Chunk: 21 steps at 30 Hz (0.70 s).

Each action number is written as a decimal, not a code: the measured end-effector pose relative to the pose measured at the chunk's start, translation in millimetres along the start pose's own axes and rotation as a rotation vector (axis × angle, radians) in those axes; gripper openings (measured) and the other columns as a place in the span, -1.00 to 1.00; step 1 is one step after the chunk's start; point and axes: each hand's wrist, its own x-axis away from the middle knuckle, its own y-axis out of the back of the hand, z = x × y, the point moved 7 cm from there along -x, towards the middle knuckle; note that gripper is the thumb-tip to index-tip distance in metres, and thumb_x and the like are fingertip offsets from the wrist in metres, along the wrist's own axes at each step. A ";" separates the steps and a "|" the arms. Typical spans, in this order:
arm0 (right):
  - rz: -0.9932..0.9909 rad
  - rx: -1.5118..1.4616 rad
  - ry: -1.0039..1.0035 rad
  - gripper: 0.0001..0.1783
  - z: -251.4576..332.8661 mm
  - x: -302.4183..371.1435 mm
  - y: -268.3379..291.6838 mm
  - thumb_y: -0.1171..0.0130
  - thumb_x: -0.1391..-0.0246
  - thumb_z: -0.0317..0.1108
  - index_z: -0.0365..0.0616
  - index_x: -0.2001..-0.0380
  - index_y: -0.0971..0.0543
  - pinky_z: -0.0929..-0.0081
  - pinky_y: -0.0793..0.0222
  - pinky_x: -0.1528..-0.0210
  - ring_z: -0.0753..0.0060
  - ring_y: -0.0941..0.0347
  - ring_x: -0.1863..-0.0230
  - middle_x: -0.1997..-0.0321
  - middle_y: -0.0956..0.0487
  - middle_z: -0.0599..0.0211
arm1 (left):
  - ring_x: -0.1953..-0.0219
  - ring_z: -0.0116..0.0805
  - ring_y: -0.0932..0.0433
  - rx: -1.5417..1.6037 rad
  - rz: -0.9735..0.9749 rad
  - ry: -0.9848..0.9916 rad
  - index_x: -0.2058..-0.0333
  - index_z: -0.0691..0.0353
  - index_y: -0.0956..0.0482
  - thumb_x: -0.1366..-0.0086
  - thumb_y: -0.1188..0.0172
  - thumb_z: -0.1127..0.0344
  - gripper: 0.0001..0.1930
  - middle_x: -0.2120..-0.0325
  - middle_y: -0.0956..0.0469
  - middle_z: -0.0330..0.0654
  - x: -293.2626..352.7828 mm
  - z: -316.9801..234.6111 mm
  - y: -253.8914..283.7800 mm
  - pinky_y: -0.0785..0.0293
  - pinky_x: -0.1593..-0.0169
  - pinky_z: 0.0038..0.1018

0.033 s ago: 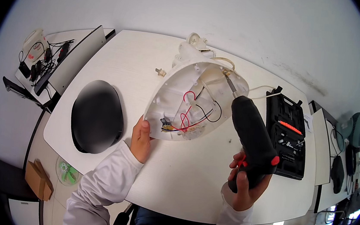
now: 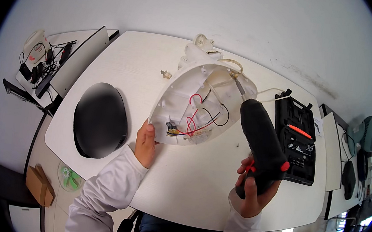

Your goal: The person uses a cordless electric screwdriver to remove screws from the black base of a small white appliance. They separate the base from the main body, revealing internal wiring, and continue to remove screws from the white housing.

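My left hand [image 2: 145, 145] grips the near-left rim of a white plastic housing [image 2: 183, 93], thumb on the near side. The housing stands tilted with its hollow inside toward me. Inside it run red, black and white wires [image 2: 194, 121] and a small circuit board [image 2: 172, 127]. In my right hand [image 2: 254, 194] is a black cordless screwdriver [image 2: 262, 137] with red parts, held by its handle, fingers by the red trigger. Its metal bit [image 2: 240, 87] points up and left into the housing's far right corner, at a brass-coloured fitting [image 2: 234, 76]. The exact contact at the tip is too small to tell.
A black oval piece [image 2: 100, 121] lies at the left of the white table [image 2: 178, 191]. An open black tool case [image 2: 300, 140] sits on the right. Near the housing's far left lies a small plug-like part [image 2: 166, 74]. A white cord [image 2: 270, 97] runs toward the case.
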 end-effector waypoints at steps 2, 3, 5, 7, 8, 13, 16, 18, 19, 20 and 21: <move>0.002 -0.021 0.003 -0.41 -0.6 0.3 -1.2 -0.05 0.13 -0.53 -0.29 -0.03 -0.12 0.49 -0.36 0.31 0.42 -0.39 0.39 0.20 -0.42 -0.06 | 0.12 -0.38 -0.46 0.001 -0.005 -0.017 -0.06 0.30 -0.26 -0.29 0.27 -0.29 -0.29 0.14 -0.43 -0.19 0.5 -0.5 0.6 -0.43 0.07 -0.41; 0.005 -0.031 -0.002 -0.40 -1.3 0.0 -1.9 -0.05 0.12 -0.53 -0.29 -0.03 -0.12 0.50 -0.36 0.33 0.43 -0.38 0.40 0.20 -0.42 -0.07 | 0.18 -0.45 -0.46 -0.004 -0.008 -0.034 -0.08 0.29 -0.25 -0.30 0.26 -0.28 -0.29 0.19 -0.43 -0.23 0.3 -1.5 0.6 -0.44 0.14 -0.48; 0.005 -0.041 -0.003 -0.39 -1.3 -0.3 -2.4 -0.06 0.12 -0.52 -0.28 -0.05 -0.11 0.53 -0.35 0.35 0.45 -0.38 0.42 0.20 -0.42 -0.09 | 0.22 -0.51 -0.44 -0.011 -0.011 -0.061 -0.10 0.29 -0.23 -0.30 0.26 -0.28 -0.29 0.24 -0.43 -0.26 -1.1 -3.5 -0.9 -0.45 0.20 -0.54; 0.006 -0.041 -0.001 -0.38 -1.4 -0.3 -2.7 -0.06 0.11 -0.52 -0.28 -0.06 -0.10 0.55 -0.35 0.37 0.46 -0.38 0.44 0.20 -0.42 -0.10 | 0.19 -0.49 -0.44 -0.014 -0.020 -0.080 -0.13 0.30 -0.21 -0.30 0.26 -0.28 -0.27 0.23 -0.43 -0.25 -1.8 -4.7 -1.6 -0.46 0.19 -0.51; 0.011 -0.048 0.008 -0.38 -1.1 -0.4 -2.6 -0.06 0.10 -0.51 -0.28 -0.06 -0.10 0.54 -0.35 0.36 0.46 -0.37 0.44 0.19 -0.42 -0.11 | 0.18 -0.47 -0.43 -0.012 -0.025 -0.071 -0.14 0.30 -0.20 -0.29 0.25 -0.30 -0.25 0.23 -0.42 -0.24 -1.7 -3.9 -1.3 -0.46 0.18 -0.50; 0.020 -0.059 0.024 -0.37 -2.5 -0.4 -2.0 -0.06 0.09 -0.51 -0.28 -0.08 -0.10 0.54 -0.35 0.36 0.46 -0.37 0.44 0.19 -0.43 -0.12 | 0.24 -0.51 -0.39 -0.033 -0.062 -0.028 -0.15 0.28 -0.20 -0.25 0.25 -0.35 -0.21 0.33 -0.37 -0.30 -1.3 -0.8 0.0 -0.46 0.21 -0.50; 0.017 -0.048 0.007 -0.37 -2.7 -1.3 -2.4 -0.05 0.09 -0.52 -0.28 -0.08 -0.10 0.53 -0.35 0.35 0.46 -0.37 0.43 0.19 -0.43 -0.11 | 0.34 -0.57 -0.32 -0.055 -0.050 -0.022 -0.15 0.28 -0.21 -0.25 0.24 -0.36 -0.20 0.42 -0.28 -0.37 -2.0 5.3 4.6 -0.44 0.26 -0.54; 0.016 -0.048 0.014 -0.38 -2.2 -1.2 -2.9 -0.04 0.09 -0.52 -0.28 -0.08 -0.10 0.54 -0.34 0.36 0.46 -0.37 0.43 0.19 -0.43 -0.12 | 0.37 -0.59 -0.27 -0.063 -0.054 -0.025 -0.15 0.28 -0.21 -0.25 0.25 -0.36 -0.20 0.45 -0.23 -0.39 -2.1 4.1 3.8 -0.43 0.28 -0.56; 0.017 -0.048 0.017 -0.38 -2.5 -1.2 -3.5 -0.04 0.09 -0.52 -0.29 -0.08 -0.10 0.55 -0.34 0.36 0.46 -0.38 0.42 0.19 -0.43 -0.12 | 0.39 -0.60 -0.25 -0.068 -0.058 -0.026 -0.15 0.28 -0.21 -0.25 0.25 -0.36 -0.20 0.47 -0.21 -0.40 -2.0 3.9 4.2 -0.42 0.29 -0.57; 0.021 -0.046 0.011 -0.38 -2.6 -1.6 -4.3 -0.03 0.09 -0.52 -0.29 -0.08 -0.10 0.56 -0.34 0.37 0.45 -0.38 0.42 0.19 -0.43 -0.12 | 0.39 -0.60 -0.25 -0.075 -0.062 -0.027 -0.15 0.28 -0.21 -0.25 0.25 -0.36 -0.20 0.46 -0.22 -0.40 -1.8 4.3 5.1 -0.42 0.30 -0.58; 0.024 -0.043 0.006 -0.38 -2.1 -2.2 -5.3 -0.02 0.09 -0.53 -0.29 -0.08 -0.10 0.57 -0.34 0.38 0.45 -0.38 0.41 0.18 -0.43 -0.12 | 0.39 -0.60 -0.25 -0.083 -0.067 -0.029 -0.15 0.28 -0.21 -0.25 0.26 -0.36 -0.20 0.46 -0.22 -0.40 -1.6 5.0 6.3 -0.41 0.30 -0.58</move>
